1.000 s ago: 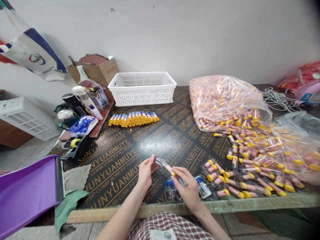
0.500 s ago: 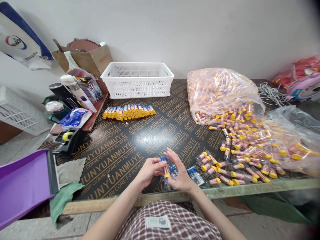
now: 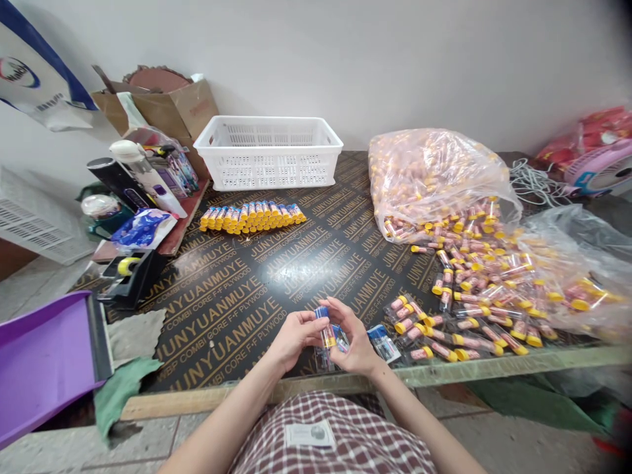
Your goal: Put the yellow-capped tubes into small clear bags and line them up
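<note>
Between my hands, near the table's front edge, is a small clear tube point(image 3: 326, 329) with a blue band at its top and a yellow cap at its lower end. My left hand point(image 3: 299, 334) pinches the tube's side between thumb and fingers. My right hand point(image 3: 353, 339) curves round its other side, fingertips at the blue top and thumb near the yellow end. Blue printed labels point(image 3: 383, 343) lie on the table beside my right hand, some partly hidden beneath it. Loose tubes with yellow caps point(image 3: 412, 320) lie to the right.
A white plastic basket point(image 3: 274, 168) stands at the back, with a row of blue-banded tubes point(image 3: 251, 217) before it. A clear bag of tubes point(image 3: 434, 174) spills out on the right. On the left are a tape dispenser point(image 3: 134, 280) and a purple dustpan point(image 3: 44, 362).
My right fingertips have closed in onto the top of the tube. My left hand keeps its hold, and the view has shifted slightly.
</note>
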Available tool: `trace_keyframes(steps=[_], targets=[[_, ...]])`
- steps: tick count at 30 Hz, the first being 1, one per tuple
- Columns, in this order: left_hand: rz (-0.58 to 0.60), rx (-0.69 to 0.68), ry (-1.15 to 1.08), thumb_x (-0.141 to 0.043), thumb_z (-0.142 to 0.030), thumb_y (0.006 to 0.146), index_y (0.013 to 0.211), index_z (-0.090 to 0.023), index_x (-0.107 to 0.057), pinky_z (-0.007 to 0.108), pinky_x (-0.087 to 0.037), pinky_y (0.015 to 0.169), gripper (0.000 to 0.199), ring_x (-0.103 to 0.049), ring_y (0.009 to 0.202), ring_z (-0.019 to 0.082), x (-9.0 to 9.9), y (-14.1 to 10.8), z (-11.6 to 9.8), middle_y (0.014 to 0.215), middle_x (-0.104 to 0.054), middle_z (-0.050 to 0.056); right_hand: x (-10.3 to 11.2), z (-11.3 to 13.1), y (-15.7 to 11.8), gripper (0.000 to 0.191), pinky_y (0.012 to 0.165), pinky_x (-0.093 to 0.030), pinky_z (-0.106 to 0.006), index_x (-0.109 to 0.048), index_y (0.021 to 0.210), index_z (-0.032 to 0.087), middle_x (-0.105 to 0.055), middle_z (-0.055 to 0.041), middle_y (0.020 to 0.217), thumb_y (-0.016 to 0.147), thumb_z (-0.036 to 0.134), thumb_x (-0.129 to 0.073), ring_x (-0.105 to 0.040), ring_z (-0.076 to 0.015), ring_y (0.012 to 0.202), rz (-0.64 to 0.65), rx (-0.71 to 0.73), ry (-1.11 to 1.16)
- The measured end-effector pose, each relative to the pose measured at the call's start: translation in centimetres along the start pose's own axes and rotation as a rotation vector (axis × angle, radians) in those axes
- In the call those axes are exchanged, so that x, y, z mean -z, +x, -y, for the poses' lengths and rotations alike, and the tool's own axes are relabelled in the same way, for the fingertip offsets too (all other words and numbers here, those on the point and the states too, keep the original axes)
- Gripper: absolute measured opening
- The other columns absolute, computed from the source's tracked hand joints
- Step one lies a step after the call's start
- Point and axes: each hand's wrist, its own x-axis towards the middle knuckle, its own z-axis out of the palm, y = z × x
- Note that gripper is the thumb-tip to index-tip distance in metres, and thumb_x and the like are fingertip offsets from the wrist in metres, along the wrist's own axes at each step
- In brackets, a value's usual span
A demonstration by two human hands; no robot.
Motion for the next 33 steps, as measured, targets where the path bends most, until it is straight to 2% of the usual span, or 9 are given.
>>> trace_keyframes(steps=[9, 12, 16, 18, 20, 22, 24, 27, 33], targets=[[-0.039, 0.004, 0.027, -0.077, -0.039, 0.061, 0.073, -0.009, -0.064, 0.024, -0.047, 0.059, 0.035, -0.059, 0.056, 0.011, 0.1, 0.2, 0.4, 0.066, -0.066, 0.005, -0.3, 0.1, 0.3, 0.089, 0.105, -0.040, -0.042, -0.022, 0.142, 0.025, -0.041, -0.0083, 0.141, 0.060, 0.003, -0.050, -0.046, -0.0240, 0.125, 0.040, 0.004, 0.005], [-0.172, -0.075, 0.174, -0.077, -0.044, 0.058, 0.077, -0.012, -0.060, 0.025, -0.046, 0.055, 0.040, -0.058, 0.052, 0.013, 1.3, 1.5, 0.6, 0.062, -0.065, 0.003, 0.9, 0.0, 0.6, 0.091, 0.105, -0.038, -0.043, -0.015, 0.144, 0.026, -0.031, -0.0091, 0.147, 0.066, 0.011, -0.058, -0.046, -0.0239, 0.124, 0.071, -0.007, -0.127], [-0.533, -0.285, 0.799, -0.073, -0.047, 0.062, 0.099, -0.018, -0.057, 0.026, -0.043, 0.058, 0.050, -0.060, 0.054, 0.018, 4.6, 3.4, 0.2, 0.053, -0.061, -0.003, 6.0, -2.1, 0.4, 0.076, 0.103, -0.039, -0.043, -0.022, 0.142, 0.024, -0.035, -0.0100, 0.142, 0.076, 0.019, -0.057, -0.045, -0.0232, 0.122, -0.114, -0.122, -0.578], [-0.628, -0.291, 1.152, -0.068, -0.050, 0.068, 0.107, -0.020, -0.055, 0.028, -0.042, 0.062, 0.051, -0.063, 0.063, 0.021, 5.6, 3.6, -0.1, 0.058, -0.062, -0.001, 9.5, -3.8, -0.1, 0.056, 0.100, -0.040, -0.043, -0.040, 0.134, 0.022, -0.046, -0.0103, 0.130, 0.079, 0.017, -0.051, -0.045, -0.0239, 0.120, -0.131, -0.247, -0.953], [-0.674, -0.295, 1.386, -0.060, -0.055, 0.074, 0.111, -0.020, -0.055, 0.029, -0.041, 0.065, 0.050, -0.064, 0.073, 0.023, 5.7, 3.2, -0.2, 0.069, -0.065, 0.003, 12.9, -5.3, -0.8, 0.039, 0.094, -0.041, -0.047, -0.059, 0.116, 0.019, -0.054, -0.0136, 0.120, 0.079, 0.013, -0.048, -0.047, -0.0286, 0.114, -0.103, -0.314, -1.037], [-0.630, -0.353, 1.516, -0.050, -0.055, 0.081, 0.106, -0.020, -0.057, 0.029, -0.040, 0.069, 0.043, -0.062, 0.081, 0.022, 4.7, 2.5, 0.2, 0.083, -0.066, 0.007, 15.7, -6.4, -1.5, 0.031, 0.085, -0.042, -0.050, -0.067, 0.103, 0.019, -0.055, -0.0162, 0.118, 0.080, 0.012, -0.047, -0.048, -0.0330, 0.110, -0.078, -0.374, -1.088], [-0.441, -0.390, 1.614, -0.049, -0.050, 0.084, 0.094, -0.020, -0.060, 0.028, -0.040, 0.070, 0.033, -0.060, 0.085, 0.021, 3.3, 1.8, 1.2, 0.090, -0.064, 0.007, 17.5, -7.1, -1.9, 0.027, 0.080, -0.042, -0.050, -0.070, 0.095, 0.021, -0.056, -0.0165, 0.119, 0.081, 0.016, -0.048, -0.048, -0.0354, 0.109, -0.048, -0.422, -1.119], [-0.148, -0.308, 1.700, -0.060, -0.040, 0.079, 0.079, -0.020, -0.061, 0.027, -0.039, 0.069, 0.021, -0.058, 0.085, 0.021, 1.7, 1.4, 2.9, 0.089, -0.062, 0.005, 18.7, -7.5, -1.8, 0.018, 0.077, -0.040, -0.048, -0.071, 0.086, 0.024, -0.057, -0.0139, 0.119, 0.080, 0.023, -0.053, -0.047, -0.0356, 0.110, -0.005, -0.465, -1.129], [-0.134, -0.277, 1.593, -0.060, -0.025, 0.080, 0.075, -0.019, -0.057, 0.026, -0.037, 0.069, 0.008, -0.056, 0.082, 0.018, 1.5, 1.2, 4.5, 0.081, -0.061, 0.003, 18.1, -7.0, -0.7, 0.014, 0.077, -0.038, -0.042, -0.062, 0.075, 0.023, -0.065, -0.0078, 0.099, 0.081, 0.033, -0.054, -0.053, -0.0291, 0.100, 0.028, -0.455, -1.045]])
